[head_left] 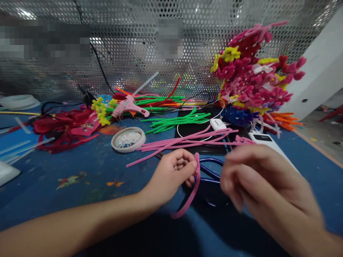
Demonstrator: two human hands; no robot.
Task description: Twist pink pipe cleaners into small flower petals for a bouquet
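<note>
My left hand (174, 175) pinches a pink pipe cleaner (193, 195) between thumb and fingers. Its upper end is folded or twisted at the fingertips, and a curved tail hangs down toward me. To the right, my right hand (270, 189) is raised, apart from the pipe cleaner. Its fingers are curled but smeared by motion, so whether they hold anything is unclear. A tool with blue looped handles (211, 160) lies beneath and between both hands, its head hidden. Loose pink pipe cleaners (174, 143) lie just beyond my left hand.
A round dish (113, 145) holds small beads. Behind it are a pink glue gun (130, 106), yellow flowers (103, 111) and green pipe cleaners (179, 122). Red ribbons (59, 125) lie left. A fuzzy flower bouquet (249, 76) and a white device (276, 142) are at right.
</note>
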